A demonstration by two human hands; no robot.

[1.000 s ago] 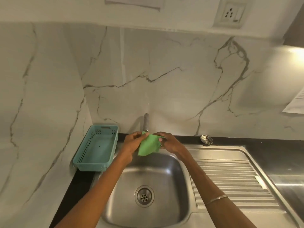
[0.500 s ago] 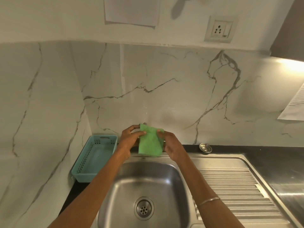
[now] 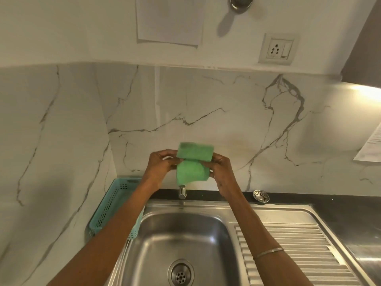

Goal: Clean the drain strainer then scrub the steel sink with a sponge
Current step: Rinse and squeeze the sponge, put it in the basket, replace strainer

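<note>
Since a second ago the view is tilting up: wall outlet (image 3: 276, 48) and paper sheet (image 3: 170, 19) are now showing fully. The sponge (image 3: 193, 162), then hanging as a loose flap, is now folded over, top half doubled back. Both hands are sitting higher, above the tap (image 3: 182, 191). Left hand (image 3: 162, 165) is pinching the sponge's left edge, right hand (image 3: 220, 166) pinching the right edge, both grips narrow, forearms converging over the steel sink (image 3: 185, 234). Drain (image 3: 181, 274) is sitting at the bowl bottom. Drain strainer (image 3: 261, 196) is lying on the black table (image 3: 340, 203) behind the drainboard (image 3: 299, 244). Teal basket (image 3: 115, 203) is sitting left, partly hidden by the left forearm.
</note>
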